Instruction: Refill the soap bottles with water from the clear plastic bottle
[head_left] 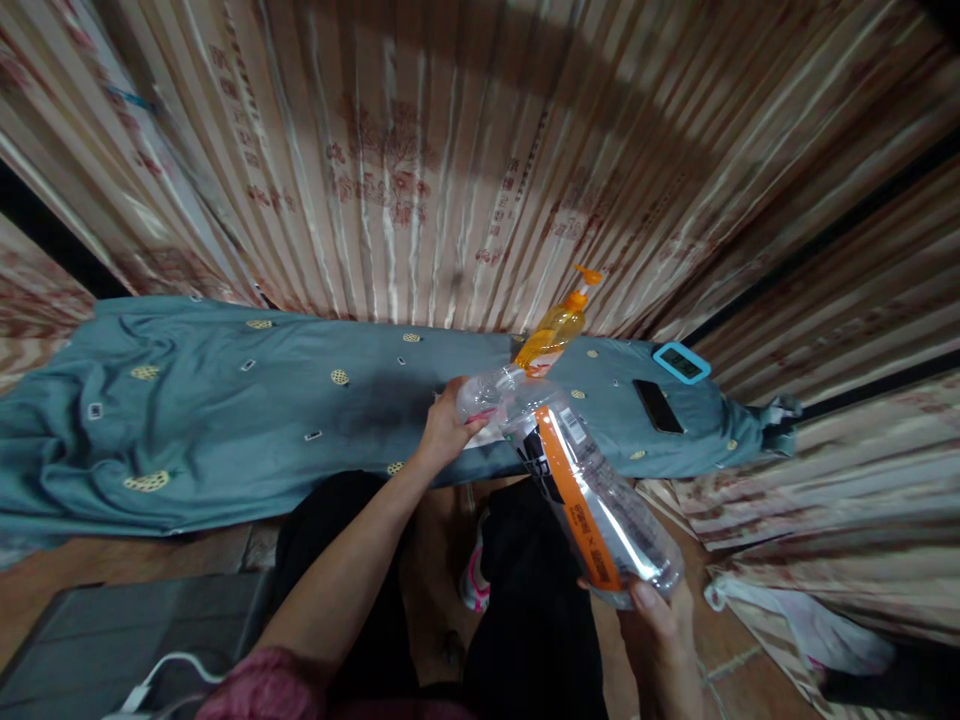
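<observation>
My right hand (660, 625) is closed around the base of a large clear plastic bottle (589, 490) with an orange and black label. The bottle leans, its neck pointing up and to the left. My left hand (448, 428) grips a small, rounded piece of clear plastic (480, 394) at the bottle's neck end. Whether the two are joined there, I cannot tell. Just behind stands a pump bottle (551, 335) of yellow-orange liquid with an orange pump head. A whitish, flat thing (486, 434) lies partly hidden below the left hand.
A teal cloth with pineapple prints (225, 420) covers the long table. On its right side lie a black phone (658, 406) and a blue-framed digital timer (681, 362). Patterned curtains (420, 170) hang behind. A grey box (135, 640) with a white cable (176, 660) sits lower left.
</observation>
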